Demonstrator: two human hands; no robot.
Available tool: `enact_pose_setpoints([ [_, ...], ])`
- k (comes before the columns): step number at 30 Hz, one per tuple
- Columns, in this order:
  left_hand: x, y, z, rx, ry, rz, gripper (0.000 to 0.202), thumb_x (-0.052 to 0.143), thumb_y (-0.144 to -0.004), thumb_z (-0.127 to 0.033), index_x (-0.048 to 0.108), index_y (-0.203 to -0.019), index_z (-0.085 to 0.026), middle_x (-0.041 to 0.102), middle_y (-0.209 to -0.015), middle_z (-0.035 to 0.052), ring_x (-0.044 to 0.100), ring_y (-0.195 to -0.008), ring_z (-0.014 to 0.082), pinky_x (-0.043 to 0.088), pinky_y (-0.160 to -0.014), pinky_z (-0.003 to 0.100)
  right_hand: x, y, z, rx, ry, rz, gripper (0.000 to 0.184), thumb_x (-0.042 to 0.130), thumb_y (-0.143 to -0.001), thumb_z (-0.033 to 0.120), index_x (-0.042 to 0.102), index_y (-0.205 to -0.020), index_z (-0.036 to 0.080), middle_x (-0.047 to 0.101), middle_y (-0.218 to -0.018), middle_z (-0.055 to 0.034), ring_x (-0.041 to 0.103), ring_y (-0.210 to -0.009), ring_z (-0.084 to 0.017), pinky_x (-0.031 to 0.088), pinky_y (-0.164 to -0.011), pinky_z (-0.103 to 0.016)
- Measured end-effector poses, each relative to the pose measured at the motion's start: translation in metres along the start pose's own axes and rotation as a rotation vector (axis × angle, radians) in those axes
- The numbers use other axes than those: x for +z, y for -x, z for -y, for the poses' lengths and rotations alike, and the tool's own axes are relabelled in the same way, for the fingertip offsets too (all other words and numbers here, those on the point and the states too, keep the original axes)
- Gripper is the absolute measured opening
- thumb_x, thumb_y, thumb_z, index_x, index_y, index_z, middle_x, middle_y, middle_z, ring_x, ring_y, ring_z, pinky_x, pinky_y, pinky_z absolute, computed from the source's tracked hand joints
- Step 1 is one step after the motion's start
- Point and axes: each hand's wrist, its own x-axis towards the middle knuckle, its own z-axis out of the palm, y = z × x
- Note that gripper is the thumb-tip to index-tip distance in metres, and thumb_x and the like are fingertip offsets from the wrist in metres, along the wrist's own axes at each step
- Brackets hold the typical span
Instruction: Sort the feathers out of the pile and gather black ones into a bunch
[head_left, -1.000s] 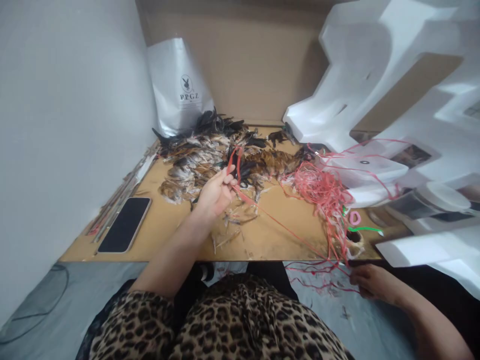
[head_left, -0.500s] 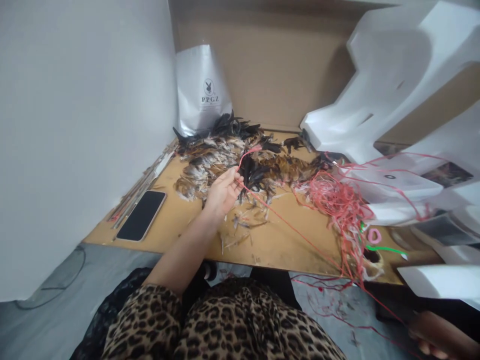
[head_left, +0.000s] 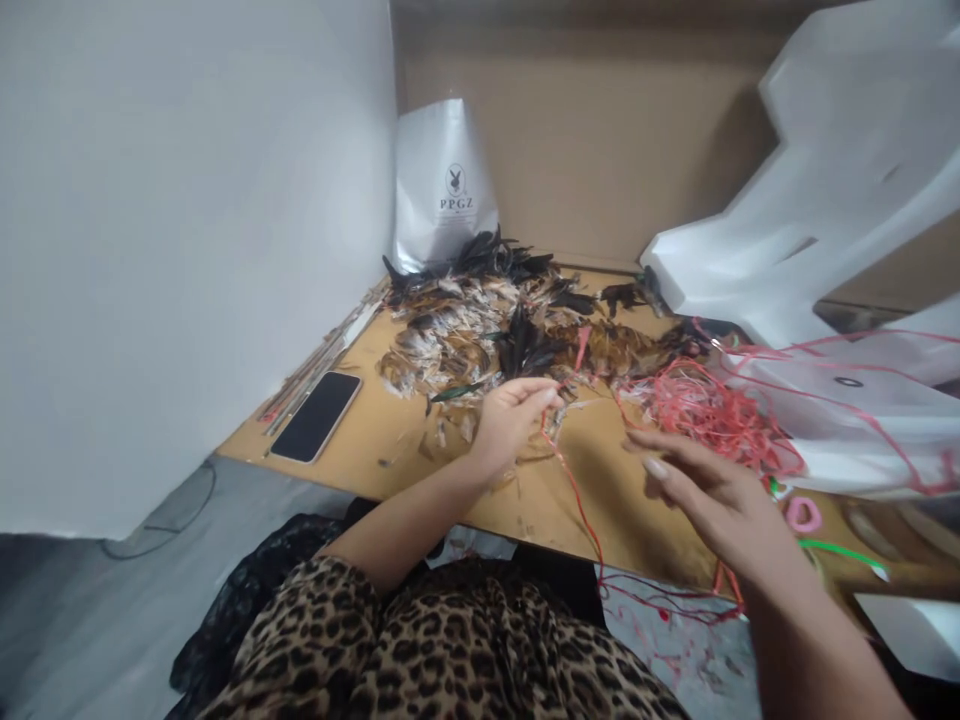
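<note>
My left hand (head_left: 512,420) pinches a red string (head_left: 576,490) just in front of a heap of dark and brown feathers (head_left: 510,325) on a low wooden board (head_left: 405,440). The string runs down from those fingers over the board's near edge. My right hand (head_left: 712,495) hovers above the board to the right, fingers stretched out and apart, holding nothing that I can see. It is close to a tangle of red string (head_left: 701,410).
A black phone (head_left: 316,416) lies at the board's left edge beside thin sticks. A silver bag (head_left: 444,185) stands against cardboard behind the feathers. White foam pieces (head_left: 810,230) crowd the right side. A pink ring (head_left: 802,514) and green strip lie near the right. Leopard-print fabric covers my lap.
My right hand rose from below the board's near edge to above the board, fingers spread. My left hand drew nearer with the string. The view swung left.
</note>
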Motion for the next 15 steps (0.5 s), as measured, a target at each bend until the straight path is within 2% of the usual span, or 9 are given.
enact_pose_setpoints([
  [2, 0.003, 0.008, 0.001, 0.022, -0.045, 0.057, 0.017, 0.063, -0.073, -0.034, 0.063, -0.086, -0.023, 0.066, -0.082, 0.0039, 0.06, -0.079, 0.0141, 0.044, -0.081, 0.029, 0.029, -0.027, 0.014, -0.032, -0.269, -0.019, 0.039, 0.056, -0.076, 0.044, 0.061, -0.109, 0.022, 0.066, -0.084, -0.0073, 0.05, -0.052, -0.011, 0.043, -0.049, -0.027],
  [4, 0.003, 0.014, 0.0, 0.05, -0.092, 0.094, 0.017, 0.06, -0.074, -0.036, 0.063, -0.085, -0.024, 0.066, -0.084, 0.0044, 0.06, -0.081, 0.0153, 0.045, -0.081, 0.029, 0.052, -0.051, 0.021, -0.027, -0.509, 0.013, 0.036, 0.057, -0.077, 0.043, 0.062, -0.104, 0.02, 0.066, -0.085, -0.0073, 0.04, -0.045, -0.006, 0.037, -0.043, -0.024],
  [6, 0.001, 0.017, -0.002, 0.073, -0.133, 0.081, 0.016, 0.059, -0.074, -0.035, 0.061, -0.085, -0.024, 0.065, -0.085, 0.004, 0.06, -0.082, 0.0159, 0.045, -0.082, 0.029, 0.07, -0.07, 0.025, -0.004, -0.683, 0.059, 0.031, 0.059, -0.075, 0.04, 0.064, -0.096, 0.018, 0.065, -0.08, -0.0058, 0.034, -0.042, -0.004, 0.032, -0.039, -0.022],
  [9, -0.008, 0.016, -0.009, 0.108, -0.186, 0.026, 0.016, 0.058, -0.075, -0.033, 0.06, -0.087, -0.023, 0.066, -0.087, 0.0039, 0.06, -0.084, 0.0157, 0.044, -0.083, 0.03, 0.086, -0.087, 0.028, 0.022, -0.825, 0.134, 0.025, 0.063, -0.072, 0.037, 0.065, -0.086, 0.016, 0.058, -0.065, -0.0011, 0.036, -0.042, -0.004, 0.029, -0.039, -0.021],
  [11, -0.025, 0.009, -0.021, 0.17, -0.253, 0.008, 0.017, 0.056, -0.076, -0.032, 0.061, -0.087, -0.021, 0.066, -0.089, 0.0051, 0.06, -0.084, 0.0154, 0.044, -0.082, 0.03, 0.091, -0.096, 0.022, 0.028, -0.857, 0.163, 0.024, 0.064, -0.072, 0.036, 0.065, -0.085, 0.016, 0.051, -0.057, 0.0019, 0.036, -0.042, -0.005, 0.028, -0.039, -0.02],
  [13, -0.054, -0.003, -0.041, 0.285, -0.441, -0.037, 0.017, 0.056, -0.075, -0.03, 0.064, -0.085, -0.019, 0.065, -0.09, 0.006, 0.059, -0.085, 0.0154, 0.044, -0.081, 0.029, 0.091, -0.105, 0.009, 0.034, -0.86, 0.172, 0.025, 0.063, -0.073, 0.038, 0.064, -0.086, 0.017, 0.044, -0.05, 0.0042, 0.033, -0.04, -0.005, 0.025, -0.038, -0.02],
  [15, -0.098, -0.018, -0.069, 0.392, -0.683, -0.217, 0.015, 0.056, -0.074, -0.027, 0.065, -0.081, -0.018, 0.066, -0.091, 0.0065, 0.058, -0.089, 0.0164, 0.042, -0.083, 0.029, 0.086, -0.114, -0.011, 0.045, -0.86, 0.192, 0.026, 0.062, -0.074, 0.04, 0.064, -0.087, 0.018, 0.036, -0.046, 0.0064, 0.027, -0.037, -0.004, 0.021, -0.036, -0.019],
])
